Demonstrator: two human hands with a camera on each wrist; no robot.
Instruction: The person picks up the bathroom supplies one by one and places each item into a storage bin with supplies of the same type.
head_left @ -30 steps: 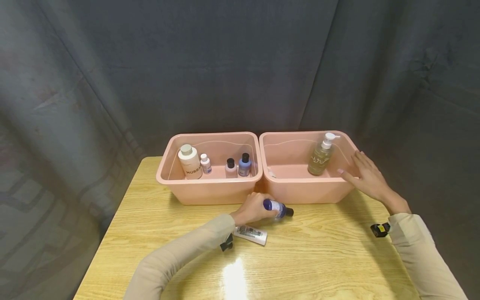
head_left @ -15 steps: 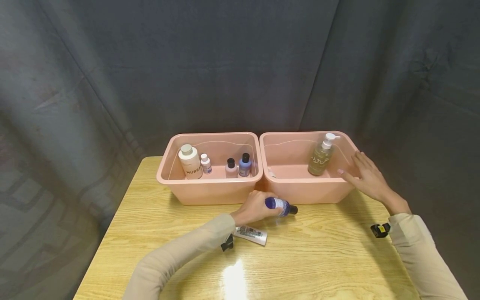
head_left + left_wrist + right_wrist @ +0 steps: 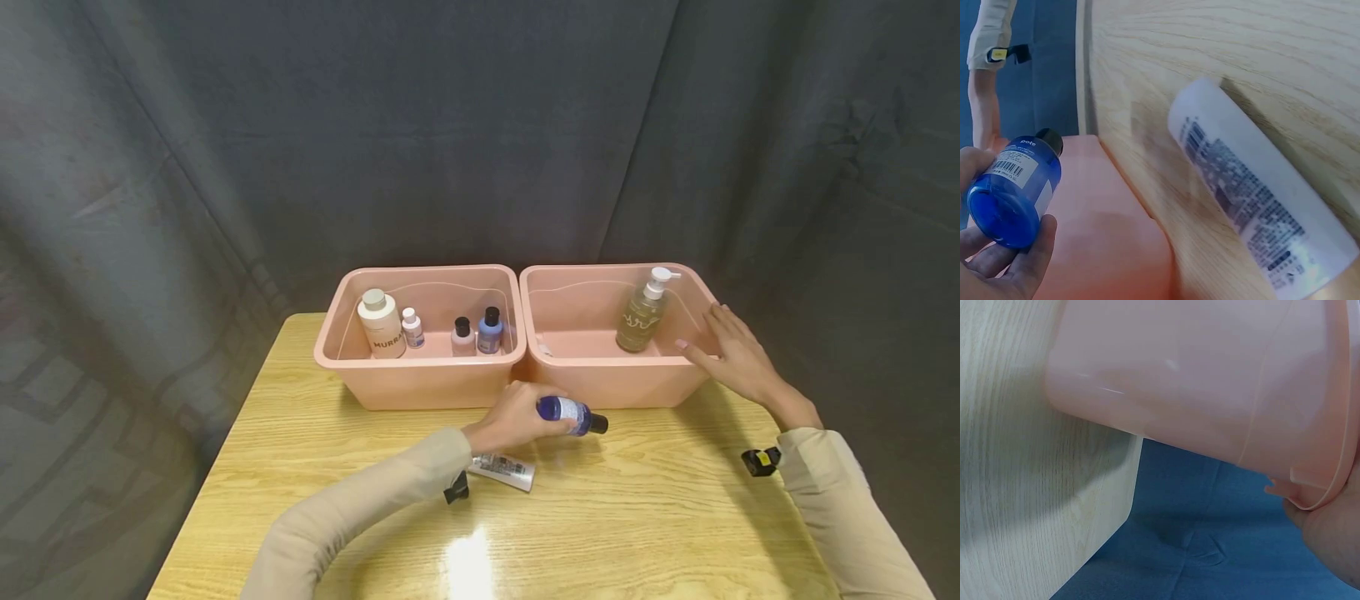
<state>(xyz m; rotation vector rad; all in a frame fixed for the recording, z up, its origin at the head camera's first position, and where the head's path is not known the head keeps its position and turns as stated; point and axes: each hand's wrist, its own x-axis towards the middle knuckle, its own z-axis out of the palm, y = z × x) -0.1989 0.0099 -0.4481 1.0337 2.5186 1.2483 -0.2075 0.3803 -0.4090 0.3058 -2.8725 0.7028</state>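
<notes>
My left hand (image 3: 516, 419) grips a blue bottle (image 3: 567, 414) with a black cap, tilted on its side in front of the two bins. In the left wrist view the bottle (image 3: 1016, 187) shows a white label, with its base toward the camera. A white tube (image 3: 510, 472) with dark print lies on the table near my left wrist. My right hand (image 3: 738, 357) rests on the rim at the right end of the right pink bin (image 3: 615, 383), fingers straight, thumb over the front edge. Inside that bin stands a green pump bottle (image 3: 641, 317).
The left pink bin (image 3: 427, 387) holds a large white bottle (image 3: 382, 329), a small white bottle (image 3: 412, 329), a pinkish bottle (image 3: 462, 340) and a light blue bottle (image 3: 490, 332). Both bins stand along the back of the wooden table (image 3: 637, 517). A grey curtain (image 3: 450, 133) hangs behind.
My left hand has moved a little to the right with the blue bottle. My right hand stays at the bin's rim, and the tube has not moved.
</notes>
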